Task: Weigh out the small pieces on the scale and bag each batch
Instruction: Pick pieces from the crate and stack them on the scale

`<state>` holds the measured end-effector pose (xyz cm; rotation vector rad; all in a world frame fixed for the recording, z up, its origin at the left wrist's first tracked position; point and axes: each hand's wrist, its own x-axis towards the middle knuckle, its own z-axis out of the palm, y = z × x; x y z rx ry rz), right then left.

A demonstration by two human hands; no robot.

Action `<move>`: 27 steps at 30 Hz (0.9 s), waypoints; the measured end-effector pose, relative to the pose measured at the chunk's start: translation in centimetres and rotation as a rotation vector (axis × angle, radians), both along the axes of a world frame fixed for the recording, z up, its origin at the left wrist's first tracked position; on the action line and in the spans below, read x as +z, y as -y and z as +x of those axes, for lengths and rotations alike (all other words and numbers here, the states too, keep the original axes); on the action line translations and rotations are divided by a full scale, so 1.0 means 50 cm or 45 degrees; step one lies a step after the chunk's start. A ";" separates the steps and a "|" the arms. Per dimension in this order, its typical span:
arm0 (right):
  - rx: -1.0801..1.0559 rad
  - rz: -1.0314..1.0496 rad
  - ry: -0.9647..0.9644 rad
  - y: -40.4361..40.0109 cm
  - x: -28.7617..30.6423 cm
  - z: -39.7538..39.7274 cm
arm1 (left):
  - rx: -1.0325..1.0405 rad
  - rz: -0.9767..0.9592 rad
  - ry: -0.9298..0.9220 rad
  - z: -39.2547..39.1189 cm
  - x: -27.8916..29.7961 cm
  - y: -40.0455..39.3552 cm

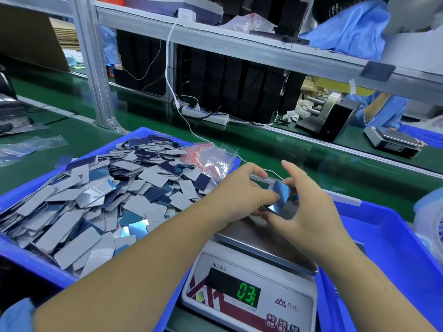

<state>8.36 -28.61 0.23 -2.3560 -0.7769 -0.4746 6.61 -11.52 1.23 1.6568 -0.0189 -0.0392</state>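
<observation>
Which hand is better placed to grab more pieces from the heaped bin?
Left, probably. The left hand sits beside the blue plastic bin of grey and blue rectangular pieces; the right hand is farther away, above the scale's steel pan.

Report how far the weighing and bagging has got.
Done: no filled bags visible. In hand: left hand and right hand hold a batch of pieces and a clear bag above the scale. Left: the heaped blue tray, plus empty bags.
</observation>
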 end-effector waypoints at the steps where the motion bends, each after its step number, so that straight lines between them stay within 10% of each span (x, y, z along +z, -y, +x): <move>1: -0.001 -0.011 -0.032 0.001 -0.002 0.000 | -0.001 0.027 -0.009 0.000 -0.001 0.000; 9: -0.039 -0.038 -0.244 0.015 -0.007 0.005 | 0.143 0.687 0.227 0.002 0.000 -0.022; 27: -0.104 -0.180 -0.370 0.024 0.000 0.007 | 0.313 0.569 0.262 0.022 -0.014 -0.049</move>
